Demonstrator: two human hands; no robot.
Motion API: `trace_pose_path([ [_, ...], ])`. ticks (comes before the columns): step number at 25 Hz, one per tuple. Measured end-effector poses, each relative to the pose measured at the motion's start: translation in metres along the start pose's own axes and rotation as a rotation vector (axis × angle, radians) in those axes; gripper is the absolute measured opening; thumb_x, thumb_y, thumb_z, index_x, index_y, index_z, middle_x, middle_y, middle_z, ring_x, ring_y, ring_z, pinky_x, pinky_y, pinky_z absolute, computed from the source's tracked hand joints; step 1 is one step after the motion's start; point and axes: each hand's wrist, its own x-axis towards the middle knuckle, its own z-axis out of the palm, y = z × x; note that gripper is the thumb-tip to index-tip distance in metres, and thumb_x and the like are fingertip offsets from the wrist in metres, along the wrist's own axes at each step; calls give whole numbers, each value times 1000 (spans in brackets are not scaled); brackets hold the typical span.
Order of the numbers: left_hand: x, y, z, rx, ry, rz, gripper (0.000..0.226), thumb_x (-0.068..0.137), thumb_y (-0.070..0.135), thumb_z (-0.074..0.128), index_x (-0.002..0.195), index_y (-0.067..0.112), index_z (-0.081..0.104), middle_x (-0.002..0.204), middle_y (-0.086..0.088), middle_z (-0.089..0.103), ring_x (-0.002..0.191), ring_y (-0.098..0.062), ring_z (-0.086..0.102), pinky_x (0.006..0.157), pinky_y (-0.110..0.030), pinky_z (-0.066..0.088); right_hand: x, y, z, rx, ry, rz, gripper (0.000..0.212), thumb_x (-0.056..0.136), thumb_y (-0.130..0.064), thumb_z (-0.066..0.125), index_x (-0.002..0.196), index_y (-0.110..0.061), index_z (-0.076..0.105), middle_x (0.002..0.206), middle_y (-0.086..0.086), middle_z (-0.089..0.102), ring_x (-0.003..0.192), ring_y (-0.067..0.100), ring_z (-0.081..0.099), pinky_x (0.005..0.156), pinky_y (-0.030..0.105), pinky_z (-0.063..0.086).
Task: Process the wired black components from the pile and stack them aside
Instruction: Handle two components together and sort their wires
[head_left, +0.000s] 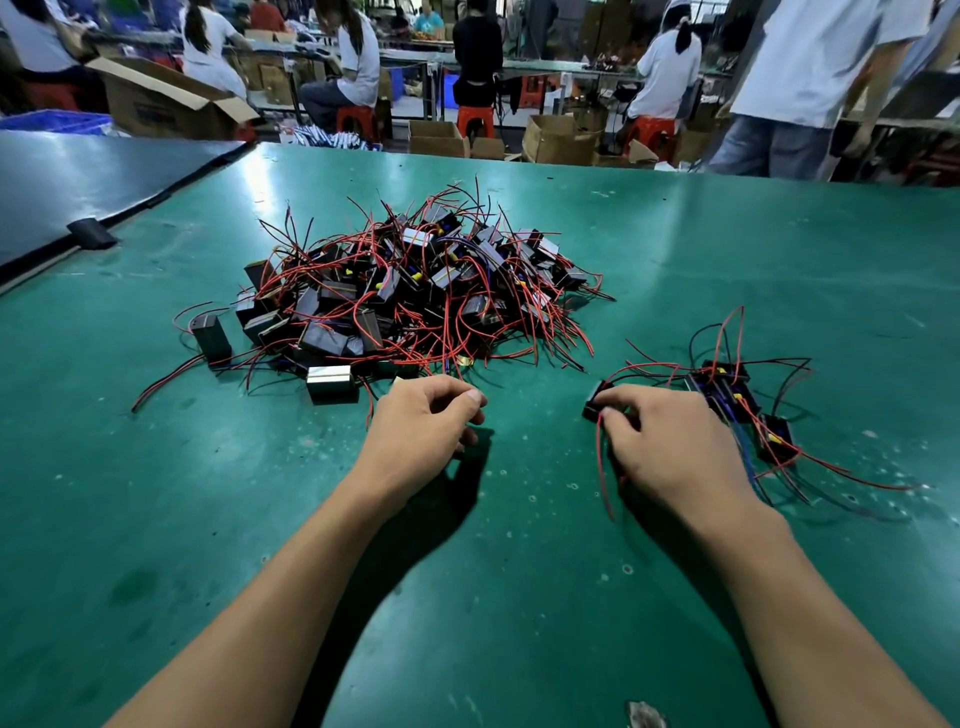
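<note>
1. The green table (519, 571) carries a tangled pile (410, 296) of wired black components, red and black leads sticking out on all sides; there are too many to count.
2. Two components lie loose at the pile's near-left edge: an upright black block (210, 335) and a block with a shiny face (332, 382).
3. The left hand (423, 421) sits just in front of the pile, fingers curled toward the palm with the thumb over the forefinger; nothing shows in its grip.
4. The right hand (675, 447) is well right of the pile and grips one black component (595, 405) at its fingertips, with red leads hanging from it toward the wrist.
5. Just beyond the right hand lies the set-aside group (727, 389), at least four black components close together, their leads splayed over the table; the hand hides part of it.
6. A dark panel (78, 182) adjoins the table on the left, with a small black piece (91, 234) at the seam.
7. Beyond the far edge stand three open cardboard boxes (171, 104), (436, 137), (561, 137) and a blue crate (52, 122); their contents cannot be seen.
8. At least three red stools (358, 119) are in use, and about six people are in view, most of them seated workers in white shirts (670, 67) at benches.
</note>
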Motion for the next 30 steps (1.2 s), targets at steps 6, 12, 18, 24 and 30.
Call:
trace_pose_path([
  [6, -2, 0, 5, 158, -11, 89, 11, 91, 23, 66, 87, 18, 75, 75, 5, 73, 57, 0, 60, 63, -15, 49, -6, -18, -4, 179, 215, -209, 23, 96, -27, 58, 110, -18, 74, 100, 4, 71, 94, 27, 66, 84, 35, 52],
  [12, -8, 3, 10, 420, -114, 216, 7, 87, 27, 69, 88, 24, 75, 72, 18, 68, 66, 4, 61, 64, -4, 42, -10, -23, 17, 19, -45, -256, 28, 98, -40, 55, 109, -23, 74, 103, 1, 62, 104, 24, 56, 90, 38, 47],
  [18, -7, 3, 7, 408, -132, 209, 9, 89, 26, 67, 91, 22, 75, 71, 21, 65, 69, 3, 61, 61, -3, 41, 5, 8, 8, -65, -64, 9, 29, 96, -42, 54, 107, -22, 73, 105, 6, 62, 101, 31, 61, 84, 36, 49],
  [24, -8, 3, 5, 426, -141, 211, 11, 91, 27, 65, 94, 23, 75, 74, 20, 65, 72, 2, 62, 62, -2, 40, 14, 30, -11, 114, 5, 181, 52, 98, -54, 47, 67, -18, 66, 61, -3, 61, 74, 32, 57, 60, 28, 39],
  [30, -9, 4, 6, 415, -132, 232, 11, 91, 26, 65, 94, 21, 75, 77, 18, 67, 74, -2, 64, 67, -9, 44, 10, 23, -9, -181, -7, 196, 37, 98, -51, 48, 100, -27, 75, 94, 4, 72, 106, 32, 57, 83, 40, 26],
])
